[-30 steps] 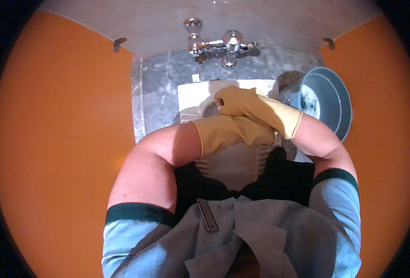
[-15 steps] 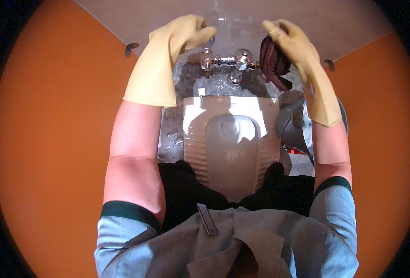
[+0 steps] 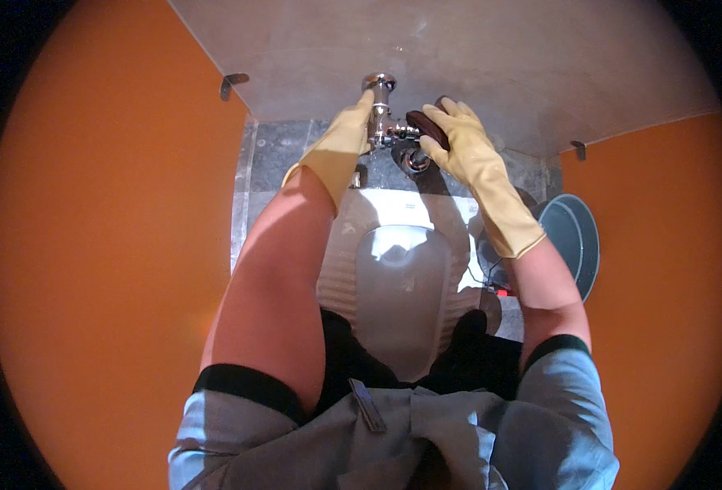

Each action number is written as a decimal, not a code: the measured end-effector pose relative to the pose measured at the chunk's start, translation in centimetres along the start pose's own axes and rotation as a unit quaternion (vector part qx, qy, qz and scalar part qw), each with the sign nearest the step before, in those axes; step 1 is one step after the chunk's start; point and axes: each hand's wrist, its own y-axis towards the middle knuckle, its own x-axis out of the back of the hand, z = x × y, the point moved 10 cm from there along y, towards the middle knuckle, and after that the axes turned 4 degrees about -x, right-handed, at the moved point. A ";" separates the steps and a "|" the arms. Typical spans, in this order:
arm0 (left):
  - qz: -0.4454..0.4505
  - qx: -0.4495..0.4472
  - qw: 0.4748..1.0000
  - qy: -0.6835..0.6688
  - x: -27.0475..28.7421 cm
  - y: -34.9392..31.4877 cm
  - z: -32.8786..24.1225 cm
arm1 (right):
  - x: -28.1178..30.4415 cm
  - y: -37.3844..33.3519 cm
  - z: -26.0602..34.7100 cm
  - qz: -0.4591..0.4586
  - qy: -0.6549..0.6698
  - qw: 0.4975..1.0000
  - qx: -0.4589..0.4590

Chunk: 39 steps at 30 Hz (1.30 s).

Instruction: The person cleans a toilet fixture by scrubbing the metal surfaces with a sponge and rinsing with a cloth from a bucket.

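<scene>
Mind the squat pan (image 3: 402,310) between your legs and, farther up to the right, the grey-blue bucket (image 3: 577,229), as you lean over them. Your right hand (image 3: 465,145) has its fingers bent onto the dark cloth (image 3: 428,128), which sits at the right end of the chrome pipe fitting (image 3: 381,104); wrapping it round the curve should reach more than dabbing. Your left hand (image 3: 336,151) lies along the fitting's left side; you cannot tell whether those fingers grip, but light steadying seems enough.
</scene>
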 end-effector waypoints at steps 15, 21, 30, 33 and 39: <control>-0.080 0.077 0.966 -0.236 0.0 0.6 3.5 | 1.7 6.3 -0.8 -0.097 0.282 0.926 -0.232; -0.105 0.087 0.939 -0.316 2.4 -1.4 3.2 | -2.3 8.5 6.5 -0.080 0.104 0.988 -0.078; -0.023 0.143 0.945 -0.294 1.6 -2.2 4.3 | -4.9 5.4 13.2 0.188 -0.061 0.973 0.120; -0.062 0.106 0.961 -0.248 3.8 -1.7 4.2 | 1.7 7.6 8.4 -0.112 0.213 0.969 -0.062; -0.135 0.086 0.932 -0.324 4.5 -0.7 4.9 | -4.2 9.8 4.0 -0.073 0.040 0.990 -0.113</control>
